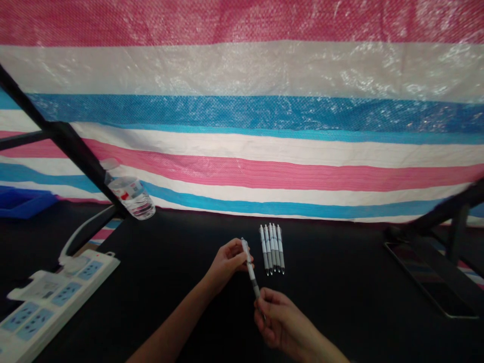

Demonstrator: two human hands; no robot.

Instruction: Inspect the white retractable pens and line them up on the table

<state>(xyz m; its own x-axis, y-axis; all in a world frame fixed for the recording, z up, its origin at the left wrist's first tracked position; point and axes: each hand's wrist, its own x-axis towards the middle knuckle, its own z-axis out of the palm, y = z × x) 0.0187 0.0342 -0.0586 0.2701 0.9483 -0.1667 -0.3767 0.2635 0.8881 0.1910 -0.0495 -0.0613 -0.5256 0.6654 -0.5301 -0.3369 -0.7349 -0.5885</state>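
Between my two hands is a white and grey click pen (250,269), tilted with its clicker end up and away from me. My left hand (229,259) is closed on the white upper barrel, near the clicker. Lower down, my right hand (278,315) pinches the grey grip, and its fingers hide most of the tip. Just beyond and to the right, several matching pens (272,248) lie side by side in a row on the black table (333,282), clicker ends pointing away from me.
At the left lies a white power strip (56,297) with a plugged-in cable. A clear plastic cup (133,197) stands by a black metal bar (64,138). A dark phone (431,280) rests at the right. Behind hangs a striped tarp (264,151); a blue tray (24,201) is far left.
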